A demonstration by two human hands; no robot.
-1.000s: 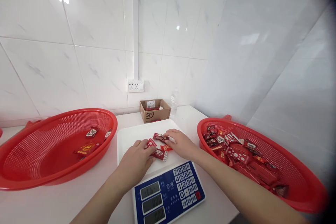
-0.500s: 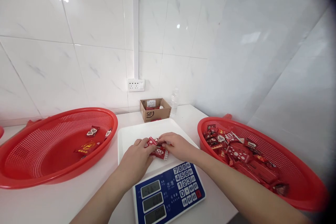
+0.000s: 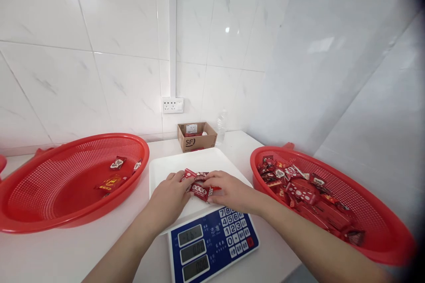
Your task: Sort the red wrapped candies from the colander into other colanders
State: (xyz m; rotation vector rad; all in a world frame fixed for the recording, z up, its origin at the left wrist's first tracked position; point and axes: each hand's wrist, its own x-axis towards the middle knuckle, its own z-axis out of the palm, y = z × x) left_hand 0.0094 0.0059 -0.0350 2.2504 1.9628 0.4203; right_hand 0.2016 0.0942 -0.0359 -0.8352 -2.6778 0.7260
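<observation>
Several red snack packets (image 3: 199, 189) with white print are bunched between my hands, over the white pan of a digital scale (image 3: 169, 161). My left hand (image 3: 172, 194) is closed on their left side, fingers curled over the top edge. From the right, my right hand (image 3: 226, 190) grips the other side of the bunch with thumb and fingers. The fingers hide part of the packets, so I cannot tell exactly how they lie. Below them is the scale's blue keypad panel (image 3: 215, 241) with three small displays.
On the left a red plastic basket (image 3: 26, 221) holds a few packets. Another red basket (image 3: 381, 212), at the right, holds a heap of packets. A cardboard box (image 3: 201, 142) and a clear bottle (image 3: 221, 126) stand behind the scale, near a wall socket (image 3: 172, 105).
My right hand has shifted from the packets' top to their right edge, spreading its fingers around them. More of the packets' printed front shows now. My left hand stays nearly in place.
</observation>
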